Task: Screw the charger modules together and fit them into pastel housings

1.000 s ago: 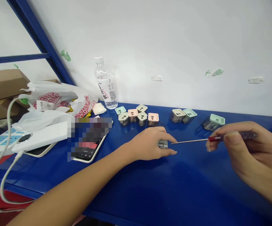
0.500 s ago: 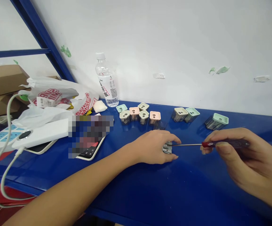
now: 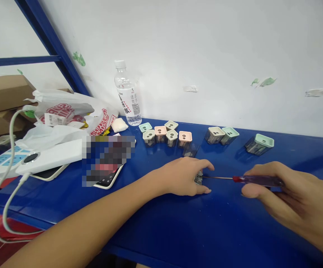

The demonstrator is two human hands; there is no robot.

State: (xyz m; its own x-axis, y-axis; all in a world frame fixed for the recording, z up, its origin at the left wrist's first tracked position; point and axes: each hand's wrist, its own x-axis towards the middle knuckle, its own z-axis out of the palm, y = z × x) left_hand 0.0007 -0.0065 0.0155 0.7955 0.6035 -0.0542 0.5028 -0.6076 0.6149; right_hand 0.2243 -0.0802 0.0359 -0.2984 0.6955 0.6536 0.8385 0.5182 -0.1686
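Gripping the screwdriver in the right fingers, slid nearer the left fingers than before, so poking at the little metal piece. Holding that on the tabletop, in front of a see-through cup.

White wall behind; green patches and pale scuffs on it. Blue worktop, glossy, against wall. Blue frame at left, slanting bar plus crossbar. Light bright, reflecting off worktop.
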